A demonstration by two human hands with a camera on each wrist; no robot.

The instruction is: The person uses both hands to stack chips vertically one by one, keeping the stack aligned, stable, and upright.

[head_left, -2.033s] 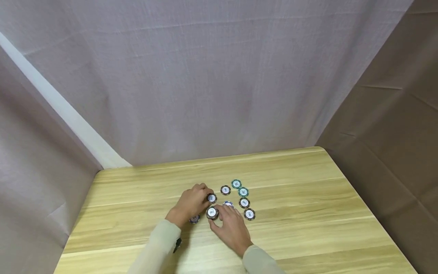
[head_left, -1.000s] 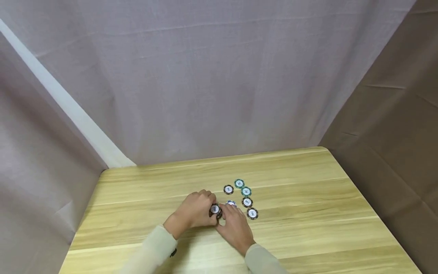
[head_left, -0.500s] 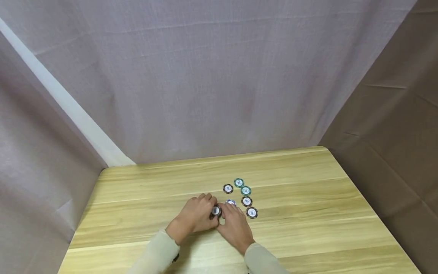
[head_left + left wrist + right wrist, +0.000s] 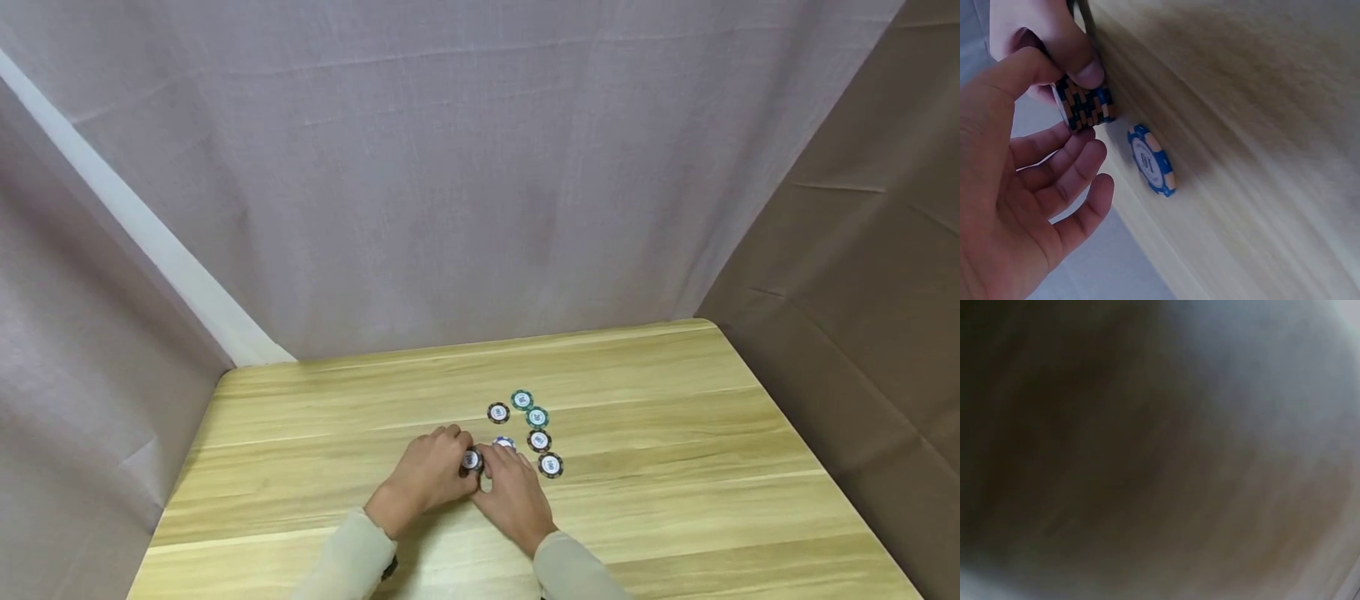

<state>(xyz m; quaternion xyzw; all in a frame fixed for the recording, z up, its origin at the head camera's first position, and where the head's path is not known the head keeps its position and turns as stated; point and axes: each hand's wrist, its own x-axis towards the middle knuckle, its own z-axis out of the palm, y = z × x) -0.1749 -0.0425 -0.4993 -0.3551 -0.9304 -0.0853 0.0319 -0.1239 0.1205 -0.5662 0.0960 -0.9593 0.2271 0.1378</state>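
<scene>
My left hand [image 4: 433, 467] and right hand [image 4: 516, 493] meet around a short stack of poker chips [image 4: 471, 460] on the table. In the left wrist view the stack [image 4: 1085, 106] shows mostly dark brown-and-tan edges, with blue at the table end. The left thumb and fingers grip it from one side while the right thumb presses the other. A loose blue-and-tan poker chip [image 4: 1151, 160] lies beneath the left hand, hidden in the head view. Right-hand fingers partly cover a blue-and-white chip [image 4: 504, 442]. The right wrist view is too dark and blurred to read.
Beyond the right hand lie two green chips [image 4: 529, 408], touching or overlapping. Brown chips [image 4: 539, 440] lie nearer, and another brown chip [image 4: 498, 412] sits behind the stack. The wooden table [image 4: 675, 500] meets grey curtains [image 4: 450, 208] along its back edge.
The left hand has brought a brown chip from behind the stack onto its top, and its fingers now wrap the stack. Over the last half second both hands have hardly moved.
</scene>
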